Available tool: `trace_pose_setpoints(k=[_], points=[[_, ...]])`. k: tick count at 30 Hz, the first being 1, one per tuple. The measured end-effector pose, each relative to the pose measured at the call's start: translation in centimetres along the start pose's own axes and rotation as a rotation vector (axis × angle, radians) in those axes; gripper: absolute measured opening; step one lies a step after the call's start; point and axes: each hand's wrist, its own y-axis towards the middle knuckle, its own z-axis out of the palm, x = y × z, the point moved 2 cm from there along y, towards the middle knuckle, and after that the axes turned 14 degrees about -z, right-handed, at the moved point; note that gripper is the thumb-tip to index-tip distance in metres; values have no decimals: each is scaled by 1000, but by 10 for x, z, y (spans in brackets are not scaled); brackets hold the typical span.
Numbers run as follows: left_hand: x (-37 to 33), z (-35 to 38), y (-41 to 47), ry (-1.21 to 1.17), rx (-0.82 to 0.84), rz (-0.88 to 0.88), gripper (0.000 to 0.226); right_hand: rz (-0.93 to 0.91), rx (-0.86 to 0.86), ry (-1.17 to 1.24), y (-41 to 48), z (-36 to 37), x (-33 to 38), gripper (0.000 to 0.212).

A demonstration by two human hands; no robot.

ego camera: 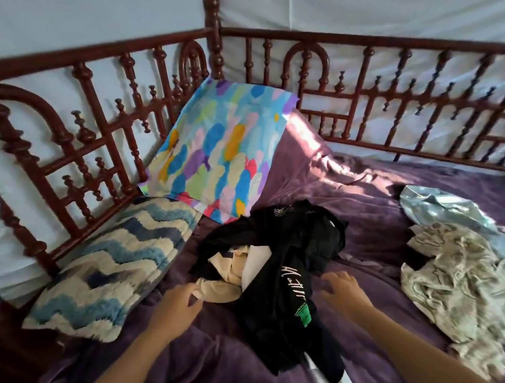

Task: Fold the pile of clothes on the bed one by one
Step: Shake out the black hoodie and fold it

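Observation:
A tangled pile of clothes lies mid-bed: a black garment (pixel 286 250) with white lettering and a green print, wrapped around a cream garment (pixel 224 284). My left hand (pixel 176 307) reaches in from the lower left, its relaxed fingers touching the cream garment's edge. Just right of the black garment, my right hand (pixel 344 288) hovers over the purple blanket (pixel 375 234) with fingers loosely spread and nothing in it. A crumpled grey-green patterned garment (pixel 463 287) and a pale blue garment (pixel 442 210) lie apart on the right.
A blue-and-cream zigzag cushion (pixel 112 270) lies at the left and a multicoloured pillow (pixel 221 150) leans in the far corner. A dark red carved wooden railing (pixel 111 119) fences the bed's back and sides, with white cloth behind it.

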Motion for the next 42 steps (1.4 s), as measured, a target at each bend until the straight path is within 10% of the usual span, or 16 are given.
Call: trace_pose_setpoints(k=[25, 33, 38, 42], points=[[-36, 90, 159, -50, 541, 98, 34, 727, -114, 454, 153, 92, 61, 55], [-38, 74, 185, -51, 469, 102, 89, 740, -34, 314, 189, 87, 51, 32], [-48, 88, 166, -94, 512, 88, 35, 691, -269, 508, 154, 84, 36, 10], [-68, 99, 136, -103, 517, 162, 36, 699, -551, 646, 100, 51, 21, 8]])
